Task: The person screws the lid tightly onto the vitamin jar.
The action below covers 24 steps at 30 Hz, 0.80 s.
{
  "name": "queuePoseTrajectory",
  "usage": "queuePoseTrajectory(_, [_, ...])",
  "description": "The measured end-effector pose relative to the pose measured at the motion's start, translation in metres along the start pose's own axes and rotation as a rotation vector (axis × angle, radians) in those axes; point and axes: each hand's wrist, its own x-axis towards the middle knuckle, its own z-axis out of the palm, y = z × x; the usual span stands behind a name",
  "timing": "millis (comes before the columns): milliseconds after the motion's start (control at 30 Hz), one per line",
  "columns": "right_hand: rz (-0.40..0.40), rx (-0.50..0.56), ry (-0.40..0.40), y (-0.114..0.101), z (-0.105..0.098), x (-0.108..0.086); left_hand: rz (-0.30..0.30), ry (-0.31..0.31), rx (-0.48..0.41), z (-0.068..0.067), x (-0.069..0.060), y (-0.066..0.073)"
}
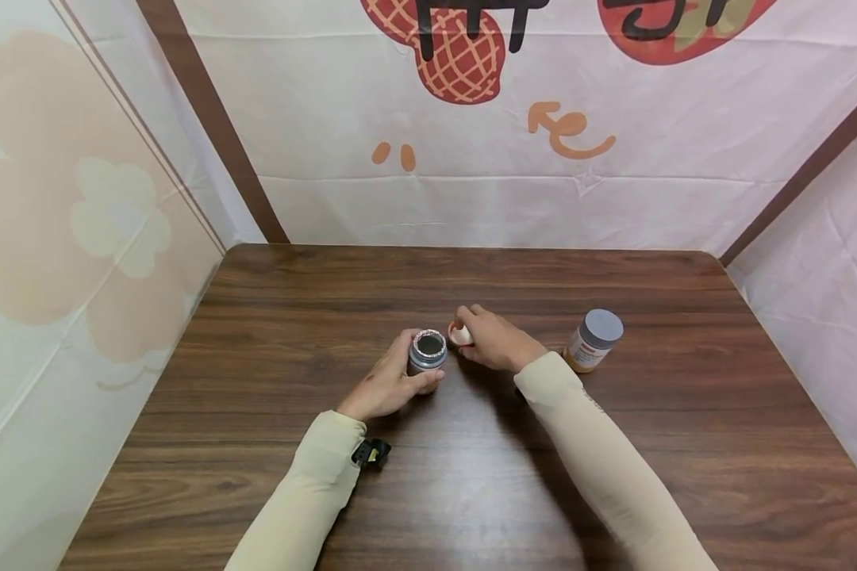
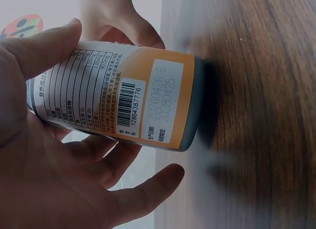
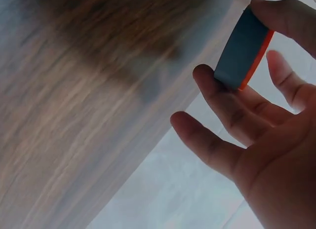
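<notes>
My left hand grips a supplement bottle around its sides, thumb on the near side. Its mouth is uncapped, with a silvery, ragged-looking ring around a dark opening. In the left wrist view the bottle's label shows a barcode and printed dates; its base is close to the wood, and I cannot tell whether it touches. Just right of the bottle, my right hand pinches a screw cap between thumb and fingers. That cap is grey outside with an orange-red rim, and its pale inside faces the bottle.
A second bottle, with its grey cap on and an orange base, stands to the right of my right hand. The brown wooden table ends at a printed cloth wall at the back, with cloth at both sides.
</notes>
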Motion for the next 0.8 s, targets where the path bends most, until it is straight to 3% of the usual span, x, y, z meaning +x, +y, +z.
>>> queuePoseTrajectory(133, [-0.016, 0.043, 0.031, 0.002, -0.002, -0.008, 0.010, -0.006, 0.011, 0.001, 0.001, 0.001])
queuePoseTrajectory(433, [0.029, 0.051, 0.047, 0.005, -0.001, -0.023, 0.008, -0.012, 0.035, 0.004, 0.005, 0.002])
queuePoseTrajectory(800, [-0.049, 0.142, 0.158, 0.008, 0.000, -0.044, 0.006, -0.006, 0.061, 0.008, 0.007, 0.004])
